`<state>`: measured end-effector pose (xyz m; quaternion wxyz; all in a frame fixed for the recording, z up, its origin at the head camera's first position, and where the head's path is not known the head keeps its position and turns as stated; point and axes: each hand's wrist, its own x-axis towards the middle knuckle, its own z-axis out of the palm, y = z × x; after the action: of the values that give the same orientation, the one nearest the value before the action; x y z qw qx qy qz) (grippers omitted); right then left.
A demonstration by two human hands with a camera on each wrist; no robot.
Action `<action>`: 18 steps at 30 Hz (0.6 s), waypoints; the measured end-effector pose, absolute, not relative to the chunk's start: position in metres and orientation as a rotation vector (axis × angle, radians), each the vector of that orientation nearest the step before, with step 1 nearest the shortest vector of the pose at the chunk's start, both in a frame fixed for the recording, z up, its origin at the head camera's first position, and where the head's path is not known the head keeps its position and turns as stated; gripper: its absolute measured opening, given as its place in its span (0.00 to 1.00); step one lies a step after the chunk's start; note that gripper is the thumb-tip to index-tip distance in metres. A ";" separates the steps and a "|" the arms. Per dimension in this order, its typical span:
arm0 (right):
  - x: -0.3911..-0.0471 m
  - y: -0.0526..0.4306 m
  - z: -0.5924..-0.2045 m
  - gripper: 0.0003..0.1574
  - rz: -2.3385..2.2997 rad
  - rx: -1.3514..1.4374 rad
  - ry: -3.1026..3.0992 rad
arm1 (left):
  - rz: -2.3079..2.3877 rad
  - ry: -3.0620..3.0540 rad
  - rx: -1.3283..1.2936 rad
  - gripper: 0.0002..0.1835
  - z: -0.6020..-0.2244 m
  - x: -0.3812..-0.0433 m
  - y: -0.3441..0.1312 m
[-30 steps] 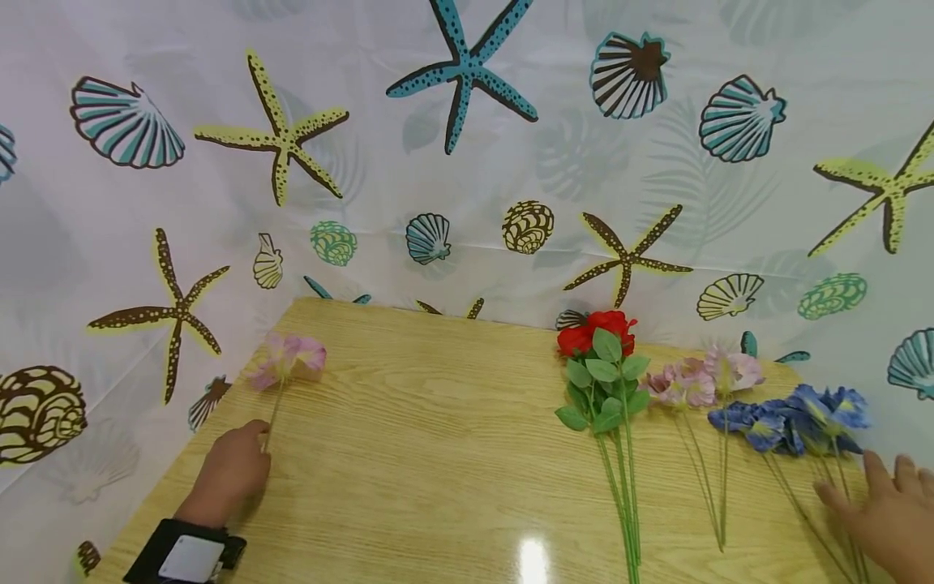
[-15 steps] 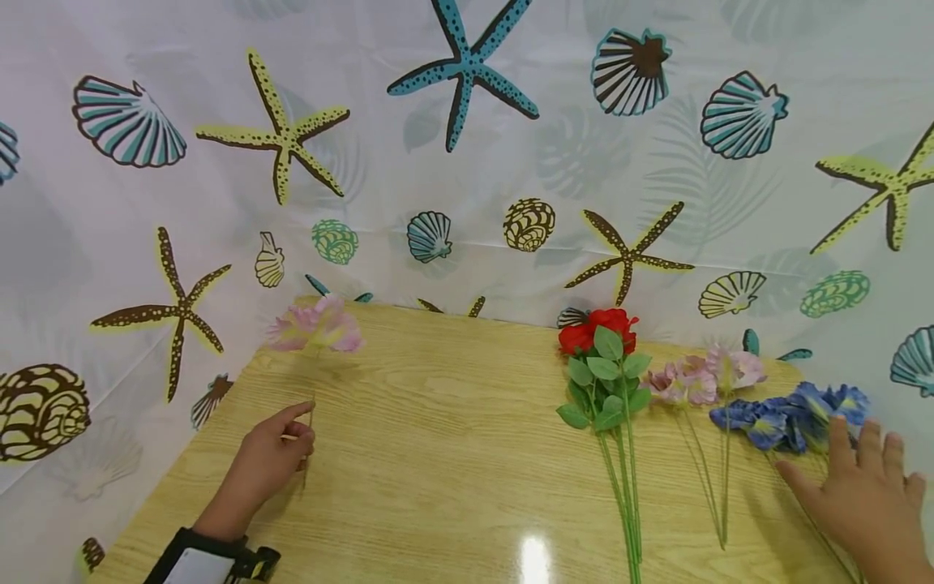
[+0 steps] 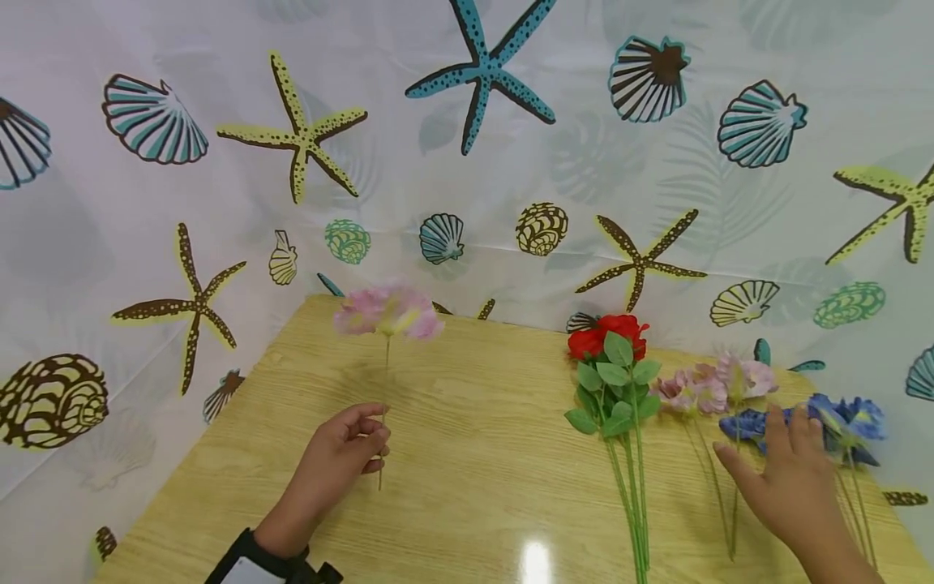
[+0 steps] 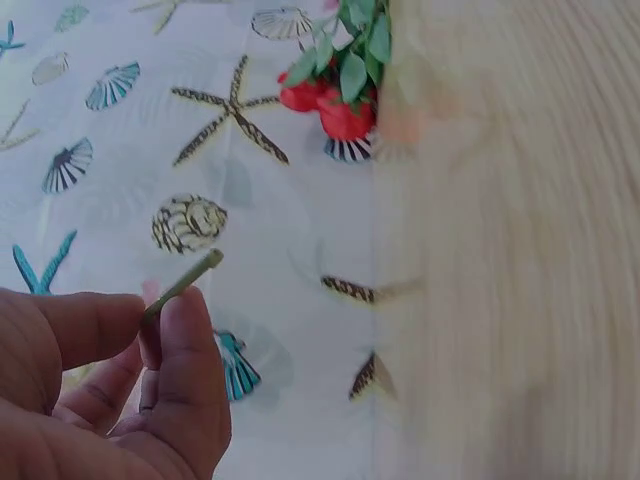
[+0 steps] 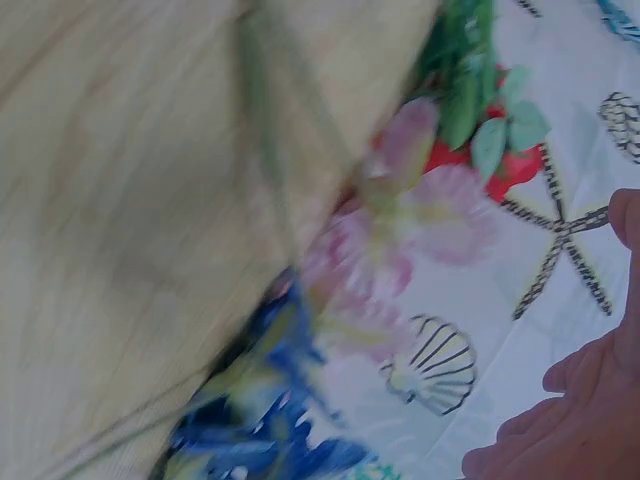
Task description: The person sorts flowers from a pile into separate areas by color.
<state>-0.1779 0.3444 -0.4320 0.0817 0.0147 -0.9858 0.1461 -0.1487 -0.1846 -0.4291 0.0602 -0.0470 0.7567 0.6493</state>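
My left hand [image 3: 339,454] pinches the thin stem of an artificial pink flower [image 3: 388,312], held upright over the left part of the table. In the left wrist view the stem's cut end [image 4: 190,280] pokes out between thumb and fingers. With fingers spread, my right hand [image 3: 791,487] hovers over the blue flowers [image 3: 850,418] and hides part of them. Whether it touches them I cannot tell. Two pink flowers [image 3: 693,389] lie just left of that hand. In the right wrist view, that hand [image 5: 580,400] appears at the right edge, apart from the blossoms.
Red roses [image 3: 616,332] with green leaves lie right of the table's middle, stems toward me. The wooden table [image 3: 474,454] meets a white shell-and-starfish cloth [image 3: 481,195] at its back and left sides. A strapped device [image 3: 266,564] sits on my left wrist.
My left hand has carried the pink flower from the table's left edge rightward, lifting it upright. My right hand has moved left from the right edge, over the blue flowers.
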 end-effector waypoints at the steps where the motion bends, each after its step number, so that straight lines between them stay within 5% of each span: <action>1: -0.177 0.337 -0.430 0.59 0.490 0.059 -2.948 | 1.983 2.277 -0.148 0.21 -0.427 -0.148 -0.179; 13: -0.164 0.234 -0.413 0.55 1.140 0.108 -2.922 | 1.998 2.148 0.160 0.21 -0.432 -0.129 -0.110; 18: -0.155 0.197 -0.403 0.45 1.327 0.227 -2.796 | 1.978 2.103 0.322 0.16 -0.431 -0.119 -0.083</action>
<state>-0.1548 0.1974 -0.4026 0.0189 0.0731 -0.9008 0.4276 -0.1191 -0.0828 -0.4315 0.1180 0.1100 0.7188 0.6763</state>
